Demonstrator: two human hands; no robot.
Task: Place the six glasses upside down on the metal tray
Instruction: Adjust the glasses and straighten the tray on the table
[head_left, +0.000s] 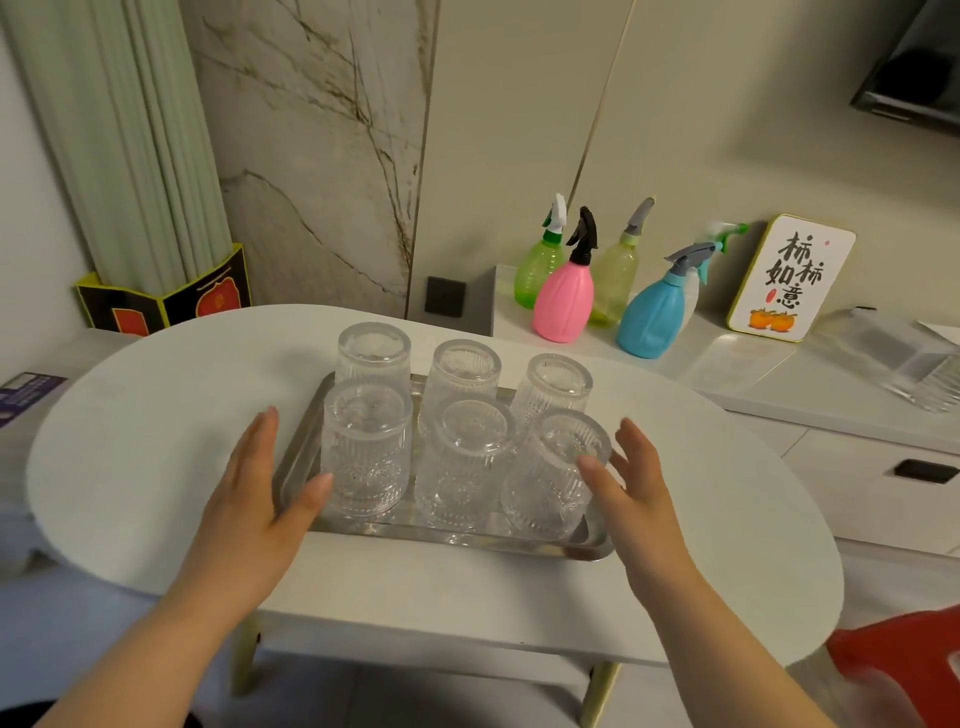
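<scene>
**Two bare hands and forearms**

The left hand (254, 499) and the right hand (636, 493) are both bare: no gloves, rings, watch or bracelet show. Both forearms are uncovered as far as the lower edge of the picture, with no sleeve in view. The fingernails are short and plain, without any polish. The fingers are slender.
</scene>
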